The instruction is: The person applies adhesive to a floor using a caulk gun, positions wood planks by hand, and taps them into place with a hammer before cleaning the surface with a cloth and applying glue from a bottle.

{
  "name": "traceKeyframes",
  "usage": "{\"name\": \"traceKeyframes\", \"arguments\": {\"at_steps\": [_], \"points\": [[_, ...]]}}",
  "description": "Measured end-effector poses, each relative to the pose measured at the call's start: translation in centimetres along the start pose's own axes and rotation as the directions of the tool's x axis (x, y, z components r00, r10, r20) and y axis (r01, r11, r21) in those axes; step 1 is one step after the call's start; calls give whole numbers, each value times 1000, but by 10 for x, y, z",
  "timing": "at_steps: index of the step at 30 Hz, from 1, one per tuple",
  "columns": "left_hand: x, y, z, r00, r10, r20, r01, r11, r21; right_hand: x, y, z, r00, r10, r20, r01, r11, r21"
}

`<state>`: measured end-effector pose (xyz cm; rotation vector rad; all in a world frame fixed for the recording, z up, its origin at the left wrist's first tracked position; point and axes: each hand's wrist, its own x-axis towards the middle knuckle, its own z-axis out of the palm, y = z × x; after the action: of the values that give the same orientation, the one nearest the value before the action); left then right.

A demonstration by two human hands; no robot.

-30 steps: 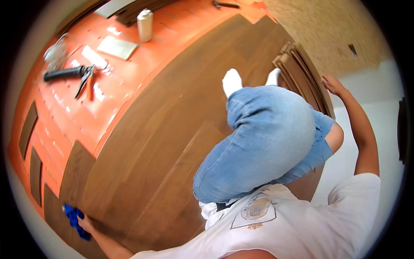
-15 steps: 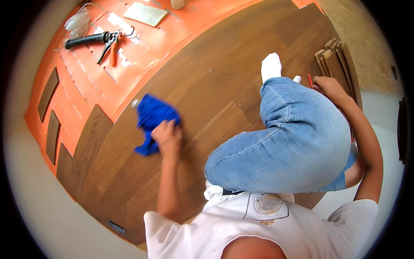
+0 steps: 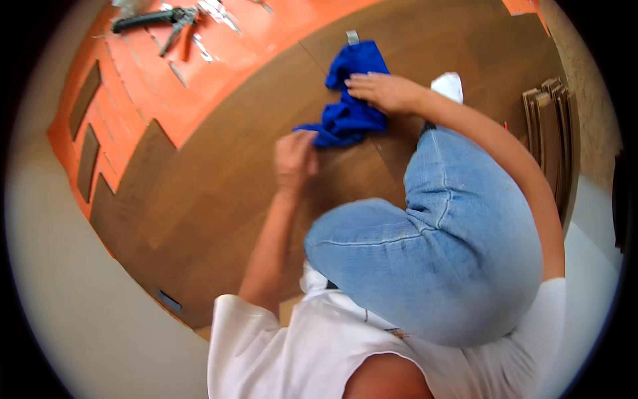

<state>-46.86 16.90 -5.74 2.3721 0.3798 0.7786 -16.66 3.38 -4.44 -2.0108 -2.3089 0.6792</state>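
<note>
The crumpled blue cloth [image 3: 350, 100] lies on the brown wooden plank floor [image 3: 219, 179]; the right hand [image 3: 382, 91] presses flat on it, fingers spread, gripping nothing; the left hand [image 3: 296, 159] rests loosely curled just beside its lower edge, empty.

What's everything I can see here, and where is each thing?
cloth: one, blue, crumpled on the brown floor planks, upper middle
laid floor planks: many, dark brown, centre
underlay: one sheet, orange, upper left
caulking gun: one, black, on the underlay, top left
spare planks: a stack, brown, right edge
sock: one, white, beside the cloth
jeans: blue, bent knee, centre right
shirt: white, bottom
left hand: on the planks, touching the cloth's edge
right hand: resting on the cloth
</note>
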Motion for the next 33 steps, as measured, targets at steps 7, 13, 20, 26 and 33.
{"name": "traceKeyframes", "arguments": {"at_steps": [7,13,20,26,33], "points": [[-33,-10,1,991,-118,57,116,992,40,19,0,24,964,-71,-256,107,986,127],[17,4,30,978,21,210,-23,1000,8,0,-16,20,961,-277,11,243,860,450],[13,50,69,806,196,558,-124,978,-165,-61,-6,7,947,258,192,-270,309,912],[-27,74,109,504,574,645,-282,815,-506,-149,28,-17,471,870,-147,-47,191,981],[-13,43,79,604,406,686,-301,913,-275,-236,7,-4,480,872,-96,-277,255,927]]}}
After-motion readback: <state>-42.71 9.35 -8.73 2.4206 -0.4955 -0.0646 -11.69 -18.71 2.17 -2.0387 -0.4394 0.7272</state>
